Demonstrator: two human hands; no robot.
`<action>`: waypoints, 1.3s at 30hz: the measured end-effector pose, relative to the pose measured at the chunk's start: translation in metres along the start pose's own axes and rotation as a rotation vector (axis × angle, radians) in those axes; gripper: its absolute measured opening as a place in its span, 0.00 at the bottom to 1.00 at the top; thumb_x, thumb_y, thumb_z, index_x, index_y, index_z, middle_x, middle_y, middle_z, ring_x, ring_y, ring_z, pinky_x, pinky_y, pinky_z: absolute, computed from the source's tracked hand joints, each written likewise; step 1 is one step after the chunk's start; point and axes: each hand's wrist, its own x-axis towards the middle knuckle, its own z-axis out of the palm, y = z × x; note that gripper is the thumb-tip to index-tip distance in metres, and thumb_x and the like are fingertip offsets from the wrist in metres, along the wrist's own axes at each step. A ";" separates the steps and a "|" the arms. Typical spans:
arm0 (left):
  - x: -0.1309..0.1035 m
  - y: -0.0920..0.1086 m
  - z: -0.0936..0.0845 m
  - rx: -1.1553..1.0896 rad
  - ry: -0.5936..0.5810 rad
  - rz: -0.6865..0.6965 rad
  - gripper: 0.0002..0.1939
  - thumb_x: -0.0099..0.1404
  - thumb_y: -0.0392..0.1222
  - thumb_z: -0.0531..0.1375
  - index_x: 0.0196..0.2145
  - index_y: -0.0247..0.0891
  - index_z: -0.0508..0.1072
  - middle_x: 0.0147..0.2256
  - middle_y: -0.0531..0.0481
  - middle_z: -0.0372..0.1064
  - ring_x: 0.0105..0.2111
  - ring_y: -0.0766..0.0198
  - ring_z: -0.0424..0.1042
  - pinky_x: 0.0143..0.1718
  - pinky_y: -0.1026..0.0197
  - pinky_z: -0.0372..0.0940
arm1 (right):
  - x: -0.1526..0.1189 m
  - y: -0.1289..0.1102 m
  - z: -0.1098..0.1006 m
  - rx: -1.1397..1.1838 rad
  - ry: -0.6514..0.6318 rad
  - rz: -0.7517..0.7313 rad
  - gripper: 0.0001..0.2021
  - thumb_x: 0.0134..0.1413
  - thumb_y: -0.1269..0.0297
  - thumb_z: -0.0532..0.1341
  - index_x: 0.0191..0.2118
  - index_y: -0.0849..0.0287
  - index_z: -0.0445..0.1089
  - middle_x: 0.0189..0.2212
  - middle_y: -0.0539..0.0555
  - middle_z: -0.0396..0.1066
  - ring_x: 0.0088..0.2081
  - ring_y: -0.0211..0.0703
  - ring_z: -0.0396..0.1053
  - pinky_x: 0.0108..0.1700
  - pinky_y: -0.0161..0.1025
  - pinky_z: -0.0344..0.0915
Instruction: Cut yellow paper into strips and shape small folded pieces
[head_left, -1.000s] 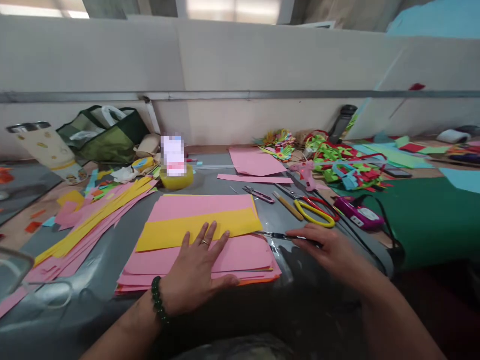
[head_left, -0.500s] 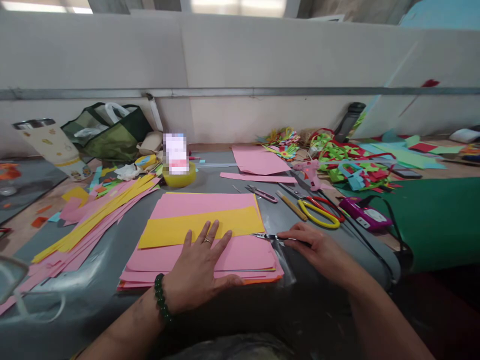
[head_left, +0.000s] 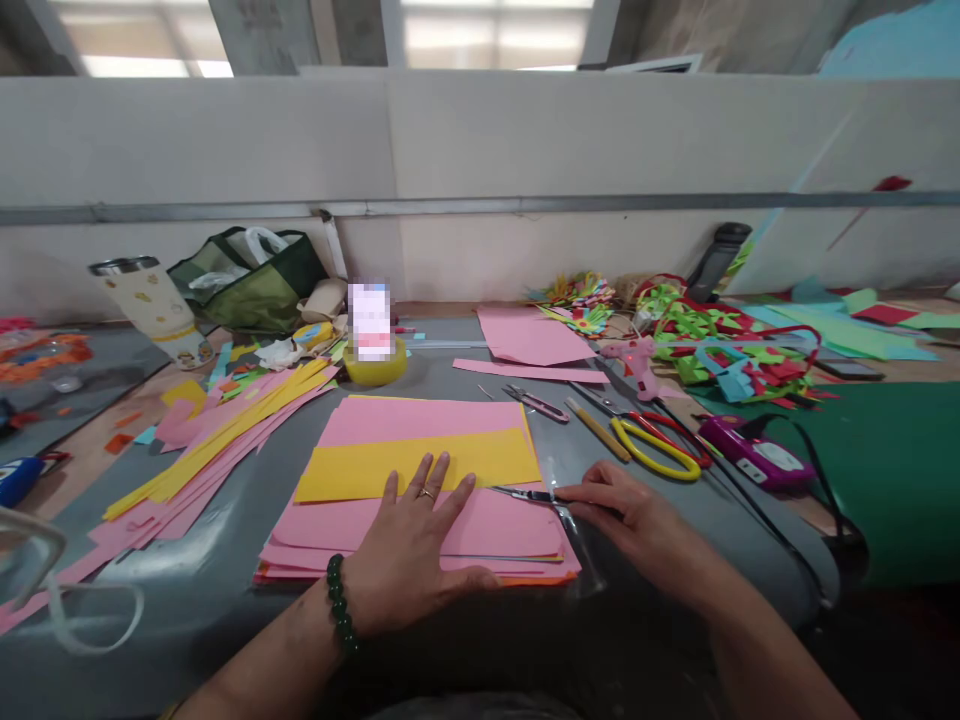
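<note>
A yellow paper strip [head_left: 337, 472] lies across a stack of pink paper sheets [head_left: 330, 530], with orange and other colours showing at the stack's edges. My left hand [head_left: 409, 540] rests flat on the strip and stack, fingers spread, a ring and a green bead bracelet on it. In my right hand [head_left: 619, 505] are small pointed scissors [head_left: 529, 495], held at the right side of the stack. Their tips are at the strip's lower edge, near its right end. My fingers hide the scissors' handles.
Pink and yellow strips [head_left: 217, 435] lie left. Behind the stack are a tape roll [head_left: 376, 368], a phone [head_left: 371, 320] and a pink sheet [head_left: 529, 335]. Right are snips [head_left: 536, 403], yellow-and-red-handled scissors [head_left: 652, 450], a pink glue gun [head_left: 634, 362] and a purple device [head_left: 757, 455].
The scissors' tips have moved a little left along the yellow strip's lower edge. My left hand keeps its place on the paper. The whole view has shifted slightly.
</note>
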 end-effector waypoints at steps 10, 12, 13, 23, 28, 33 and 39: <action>0.012 0.020 -0.003 -0.122 -0.012 -0.041 0.47 0.57 0.74 0.43 0.65 0.44 0.42 0.66 0.41 0.28 0.64 0.46 0.26 0.61 0.38 0.36 | 0.000 0.008 -0.004 -0.013 0.033 0.011 0.15 0.60 0.57 0.53 0.43 0.52 0.75 0.30 0.53 0.65 0.32 0.41 0.67 0.35 0.38 0.65; 0.017 0.027 -0.005 -0.150 -0.008 -0.067 0.48 0.57 0.74 0.41 0.66 0.41 0.42 0.66 0.39 0.26 0.64 0.46 0.24 0.61 0.39 0.37 | 0.001 0.013 -0.003 -0.011 0.053 0.012 0.15 0.59 0.56 0.53 0.43 0.53 0.75 0.30 0.53 0.66 0.32 0.42 0.67 0.35 0.39 0.66; 0.018 0.028 -0.006 -0.154 -0.008 -0.072 0.48 0.57 0.74 0.41 0.66 0.40 0.41 0.66 0.39 0.26 0.64 0.46 0.24 0.61 0.40 0.37 | 0.002 0.013 -0.002 -0.006 0.054 0.006 0.15 0.59 0.56 0.53 0.43 0.53 0.75 0.31 0.54 0.66 0.33 0.42 0.67 0.35 0.39 0.66; -0.008 -0.010 -0.003 -0.013 0.003 -0.094 0.46 0.59 0.72 0.38 0.66 0.40 0.41 0.66 0.45 0.28 0.65 0.49 0.29 0.62 0.40 0.36 | 0.007 -0.011 0.006 -0.007 0.016 0.012 0.11 0.59 0.60 0.54 0.41 0.54 0.73 0.35 0.54 0.68 0.37 0.43 0.68 0.40 0.39 0.65; -0.007 -0.010 0.001 -0.014 0.027 -0.080 0.47 0.58 0.73 0.40 0.66 0.40 0.40 0.66 0.44 0.28 0.65 0.48 0.28 0.62 0.40 0.36 | 0.007 -0.016 0.008 0.027 -0.011 0.007 0.11 0.59 0.61 0.54 0.40 0.54 0.74 0.34 0.54 0.68 0.37 0.43 0.69 0.39 0.38 0.65; -0.007 -0.009 -0.001 -0.018 0.035 -0.079 0.45 0.60 0.71 0.41 0.66 0.39 0.42 0.66 0.42 0.29 0.65 0.47 0.29 0.61 0.38 0.36 | 0.010 -0.020 0.009 0.023 -0.021 0.013 0.11 0.59 0.63 0.54 0.40 0.54 0.74 0.35 0.54 0.67 0.38 0.43 0.69 0.41 0.38 0.65; -0.009 -0.026 -0.022 0.016 0.063 -0.099 0.26 0.70 0.48 0.46 0.62 0.34 0.56 0.63 0.40 0.47 0.63 0.54 0.47 0.61 0.51 0.49 | 0.012 -0.014 0.009 0.038 -0.005 0.025 0.12 0.60 0.60 0.53 0.40 0.54 0.73 0.35 0.54 0.68 0.38 0.43 0.69 0.40 0.37 0.65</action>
